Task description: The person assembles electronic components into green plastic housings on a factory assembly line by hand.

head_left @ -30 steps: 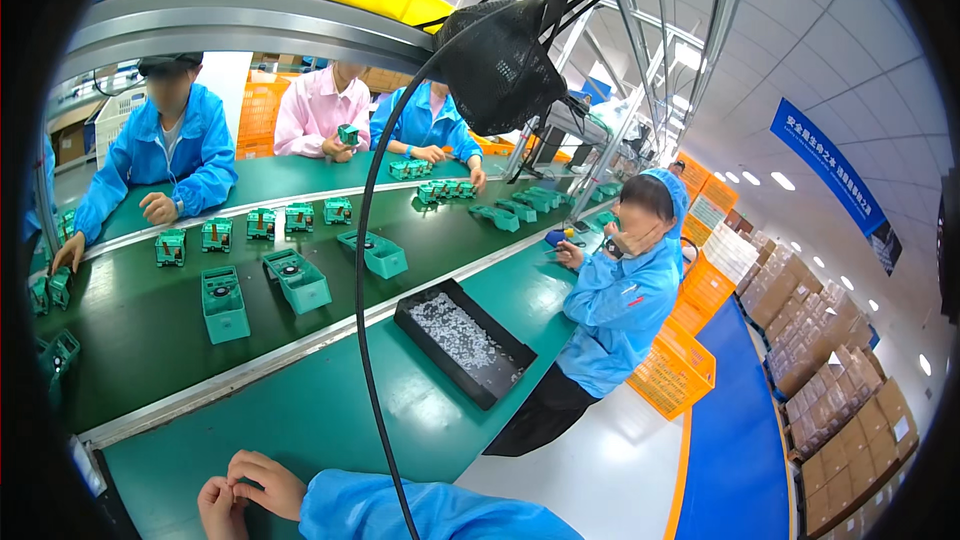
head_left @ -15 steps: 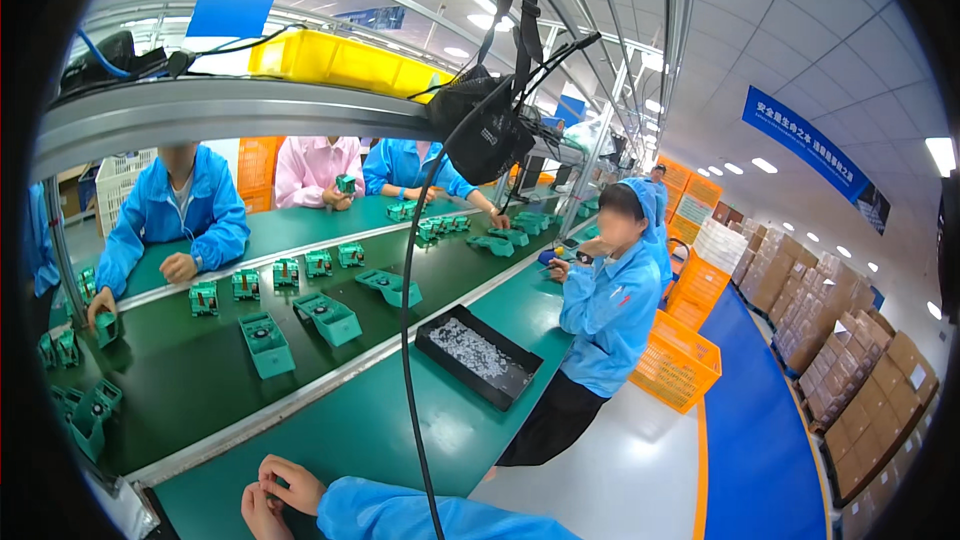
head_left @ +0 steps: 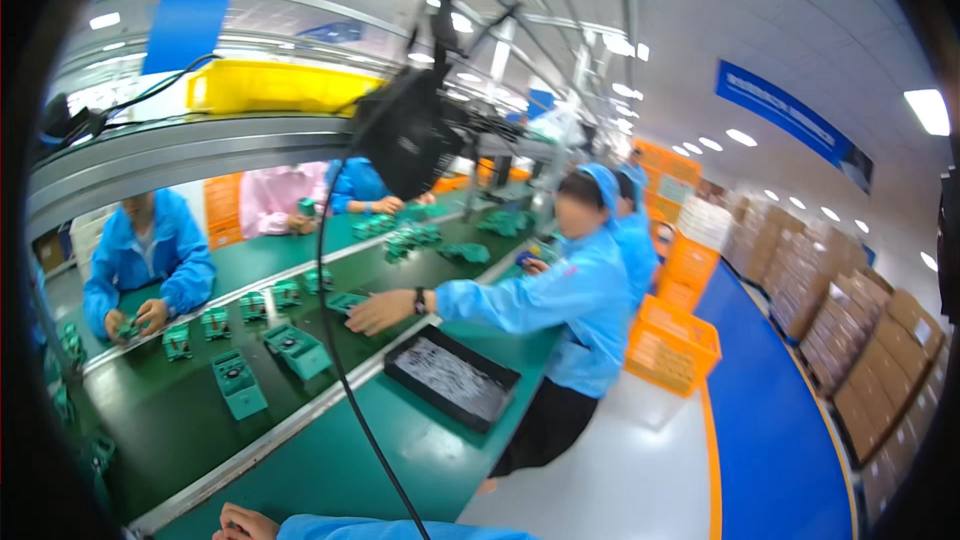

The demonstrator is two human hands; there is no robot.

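The person's right hand (head_left: 247, 523) is at the near edge of the scene, left of centre, with its fingers curled inward and partly cut off; whether it is pinching anything I cannot tell, and the left hand is out of view. A blue sleeve (head_left: 380, 528) runs from that wrist toward the right, over the near side of a smooth green bench (head_left: 300, 470). Beyond the bench's metal rail (head_left: 240, 461), on the dark green belt (head_left: 165, 440), lies the nearest housing (head_left: 240, 386): a long, shallow, open-topped shell in teal green, a dark round part set in its recess and a plain, blocky end turned toward the near side. A matching housing (head_left: 298, 351) lies just to its right and a little farther off, also open side up and slanted. Farther right, a co-worker's hand (head_left: 376, 313), fingers extended, is at a third housing (head_left: 345, 302); blur hides whether they touch. Small boxy green units (head_left: 215, 324) with coppery and dark tops stand in a row behind the shells. On the bench to the right, a shallow black tray (head_left: 432, 399) holds many loose whitish pieces (head_left: 440, 365), too blurred to tell singly.
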